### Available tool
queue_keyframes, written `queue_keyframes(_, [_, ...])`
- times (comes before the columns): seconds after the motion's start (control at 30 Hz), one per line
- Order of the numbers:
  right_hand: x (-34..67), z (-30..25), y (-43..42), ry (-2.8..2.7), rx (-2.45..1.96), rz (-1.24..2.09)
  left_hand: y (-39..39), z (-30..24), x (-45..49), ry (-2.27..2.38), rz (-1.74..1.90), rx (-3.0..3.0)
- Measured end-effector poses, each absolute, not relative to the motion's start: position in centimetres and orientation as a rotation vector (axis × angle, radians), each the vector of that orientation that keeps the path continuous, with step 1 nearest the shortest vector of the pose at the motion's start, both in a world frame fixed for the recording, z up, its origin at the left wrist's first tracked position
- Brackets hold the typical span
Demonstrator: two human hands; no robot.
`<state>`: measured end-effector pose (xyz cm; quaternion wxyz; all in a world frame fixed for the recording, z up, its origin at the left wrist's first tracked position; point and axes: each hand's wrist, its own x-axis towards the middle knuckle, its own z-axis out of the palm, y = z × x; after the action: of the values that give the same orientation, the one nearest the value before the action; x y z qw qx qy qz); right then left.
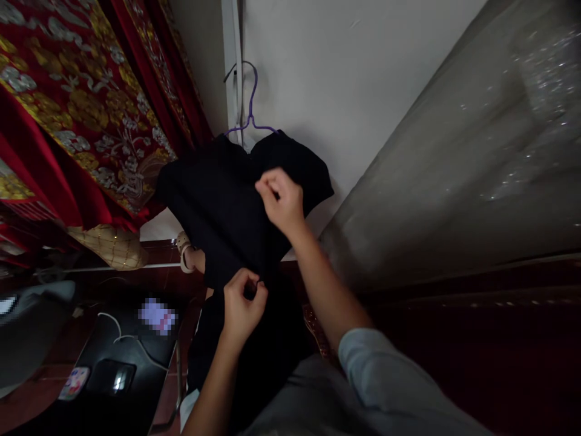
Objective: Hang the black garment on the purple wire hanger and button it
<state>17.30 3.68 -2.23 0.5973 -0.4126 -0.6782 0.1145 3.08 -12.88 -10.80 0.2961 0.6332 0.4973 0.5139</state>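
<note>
A black garment point(218, 200), it looks like a short-sleeved top, hangs from a purple hanger point(251, 115) in front of me. Low on its front, my left hand point(245, 303) is closed in a pinch, with a bit of the dark cloth at the fingertips. Higher up and to the right, my right hand point(282, 197) is pinched too, thumb against forefinger, just in front of the cloth. Whatever it holds, if anything, is too small to make out. The lower part of the garment merges with dark clothing below.
Red embroidered cloth point(91, 103) hangs at the left. A black stool or bench point(131, 327) below it bears phones and a white cable point(136, 342). A pale wall point(327, 72) stands behind, and a plastic-covered garment or sheet point(454, 163) hangs at the right.
</note>
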Motion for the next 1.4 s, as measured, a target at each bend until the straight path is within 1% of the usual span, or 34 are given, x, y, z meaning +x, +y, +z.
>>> queue_keyframes(0.13, [18.8,3.0,9.8,-1.667,-1.037,0.083,-12.4,-10.9,3.4,1.299,1.323,1.733])
queue_keyframes(0.23, [19.0,4.3,10.0,-1.764,-1.018,0.006,-10.9,-9.5,2.6,1.217,1.227,1.86])
queue_keyframes(0.33, [19.2,4.1,8.4,-1.8,-0.946,-0.055,-7.9,-6.0,1.5,1.096,1.299,1.989])
queue_keyframes(0.5, [19.5,3.9,6.7,-1.829,-0.778,-0.127,0.3,1.9,1.1,0.956,1.695,2.19])
queue_keyframes(0.57, [19.5,4.0,6.4,-1.838,-0.741,-0.151,3.2,4.0,1.3,0.914,1.701,2.306])
queue_keyframes(0.63, [19.4,4.0,6.1,-1.83,-0.742,-0.166,5.0,4.9,1.6,0.903,1.684,2.38])
queue_keyframes(0.73, [19.0,3.2,6.1,-1.817,-0.779,-0.172,5.3,4.3,2.2,0.935,1.722,2.375])
queue_keyframes(0.83, [18.7,1.4,6.8,-1.847,-0.812,-0.207,4.9,3.4,2.8,0.979,1.81,2.291])
queue_keyframes(0.93, [18.6,-1.3,7.6,-1.998,-0.855,-0.217,6.0,4.2,1.9,1.02,1.96,2.178])
queue_keyframes(1.07, [18.9,-4.7,7.1,-2.292,-0.873,-0.042,10.5,6.4,-4.0,1.09,2.325,2.077])
queue_keyframes(1.13, [19.1,-5.3,6.5,-2.331,-0.87,0.109,12.6,5.8,-8.3,1.309,2.334,2.05])
queue_keyframes(1.2, [19.2,-4.9,5.9,-2.273,-0.876,0.288,13.6,3.5,-12.2,1.551,2.222,1.991])
queue_keyframes(1.23, [19.2,-4.4,5.8,-2.219,-0.874,0.39,13.6,1.8,-13.6,1.621,2.07,1.985])
queue_keyframes(1.33, [19.2,-2.7,5.5,-2.074,-0.81,0.741,11.6,-4.0,-15.8,1.578,1.591,2.062])
queue_keyframes(1.4, [19.1,-1.9,5.5,-2.08,-0.753,0.972,9.5,-7.2,-15.9,1.522,1.459,2.119])
